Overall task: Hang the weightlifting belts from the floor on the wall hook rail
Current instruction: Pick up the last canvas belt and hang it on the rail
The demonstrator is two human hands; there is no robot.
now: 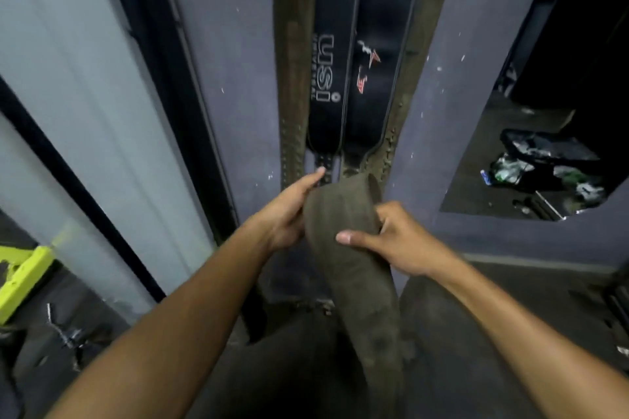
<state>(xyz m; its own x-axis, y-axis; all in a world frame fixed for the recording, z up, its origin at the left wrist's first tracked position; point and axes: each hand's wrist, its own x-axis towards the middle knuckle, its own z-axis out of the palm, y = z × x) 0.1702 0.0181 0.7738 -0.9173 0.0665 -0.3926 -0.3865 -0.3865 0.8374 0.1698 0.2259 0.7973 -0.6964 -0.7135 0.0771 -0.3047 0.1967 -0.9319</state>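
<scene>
A worn olive-brown weightlifting belt (pixel 354 269) runs from my hands down toward the floor. My left hand (pixel 289 214) grips its upper left edge, and my right hand (pixel 391 241) holds the right side with the thumb across its face. Straight ahead, several belts hang down the grey-purple wall: a brown leather one (pixel 293 61), a black belt with white lettering (pixel 332 54), a second black belt with red marks (pixel 377 54), and a brown studded one (pixel 413 54). The hook rail itself lies above the frame, out of sight.
A dark vertical post and a pale panel (pixel 85 95) stand to the left. A yellow-green metal frame (pixel 23 275) sits low at the left. To the right, a mirror or opening (pixel 551 146) shows bags and clutter on a dark floor.
</scene>
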